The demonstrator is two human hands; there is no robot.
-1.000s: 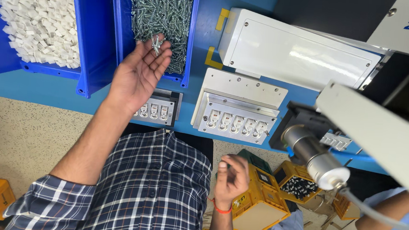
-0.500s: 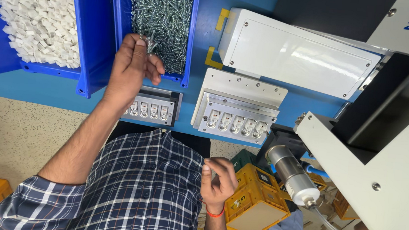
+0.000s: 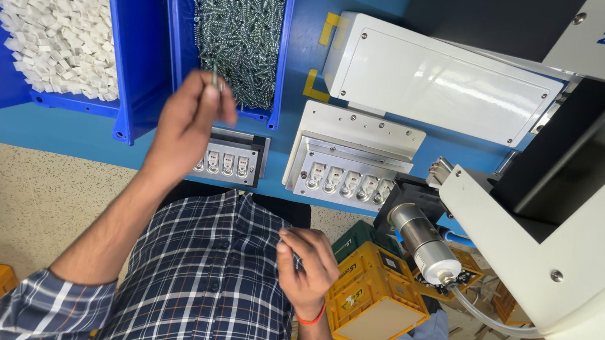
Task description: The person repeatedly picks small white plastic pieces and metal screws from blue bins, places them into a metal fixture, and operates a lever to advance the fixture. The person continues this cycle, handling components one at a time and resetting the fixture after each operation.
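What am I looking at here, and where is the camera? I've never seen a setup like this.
There is no robot here. The camera sits on a person's head and looks down past their checked shirt onto a blue workbench.

The left hand is raised and pinches a small screw in front of a blue bin of screws. Beside that is a bin of small white pieces.

The right hand rests curled against the shirt; whether it holds anything is hidden.

On the bench lie a small holder with four parts and a larger metal holder. A white machine stands at the right.
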